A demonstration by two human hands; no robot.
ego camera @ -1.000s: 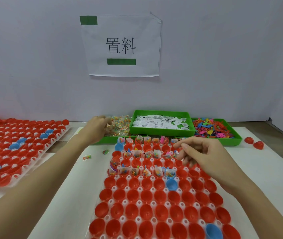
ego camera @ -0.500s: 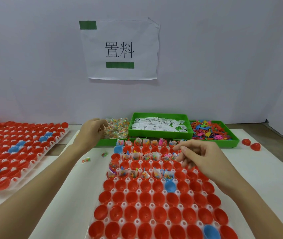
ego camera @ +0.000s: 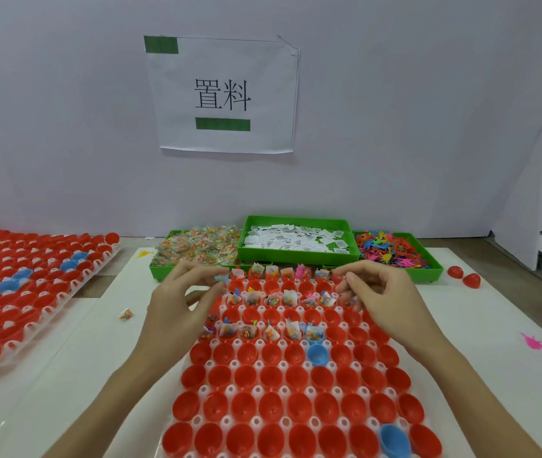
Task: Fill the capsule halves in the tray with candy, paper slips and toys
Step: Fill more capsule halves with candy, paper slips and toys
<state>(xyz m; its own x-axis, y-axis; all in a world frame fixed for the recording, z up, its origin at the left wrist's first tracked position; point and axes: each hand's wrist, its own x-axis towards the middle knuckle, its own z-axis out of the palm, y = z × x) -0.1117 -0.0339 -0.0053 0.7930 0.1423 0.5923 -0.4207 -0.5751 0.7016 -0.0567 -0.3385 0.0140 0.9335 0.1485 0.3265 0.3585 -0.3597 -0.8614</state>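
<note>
A white tray in front of me holds several red capsule halves and a few blue ones. Three of the far rows have candy packets, paper slips and toys in them; the near rows are bare. My left hand hovers over the tray's far left corner, fingertips pinched on what looks like a small clear candy packet. My right hand hangs over the far right corner with curled fingers, thumb against forefinger; whatever is inside is hidden.
Three green bins stand behind the tray: candy packets, paper slips, plastic toys. A second capsule tray lies at the left. A loose candy packet, a pink toy and two red halves lie on the table.
My left hand has come back from the candy bin to the tray's far left corner. My right hand has shifted slightly toward the far right corner.
</note>
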